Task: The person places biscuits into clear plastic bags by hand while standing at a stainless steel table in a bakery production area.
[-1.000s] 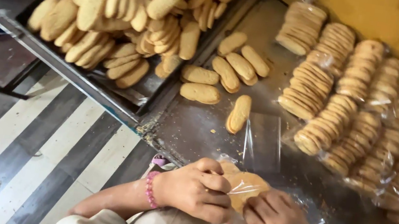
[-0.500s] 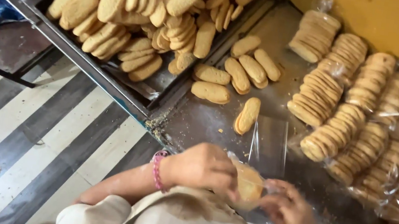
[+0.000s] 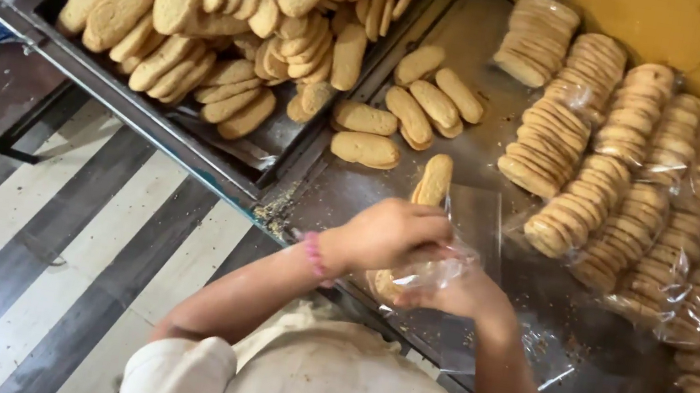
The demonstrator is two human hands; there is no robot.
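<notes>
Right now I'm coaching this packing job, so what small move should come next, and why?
Probably draw the clear plastic bag fully over the stack of biscuits and close its mouth. Both the left hand and right hand already grip the bag around the biscuits, and finished bagged stacks lie in rows beside them on the metal table.

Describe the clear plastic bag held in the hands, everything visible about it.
The clear plastic bag is thin, glossy and crumpled, bunched between the left hand and the right hand just above the metal table. Pale oval biscuits show through its lower part. The left hand covers its top, the right hand grips it from below and behind. Whether its mouth is open or closed cannot be seen.
</notes>
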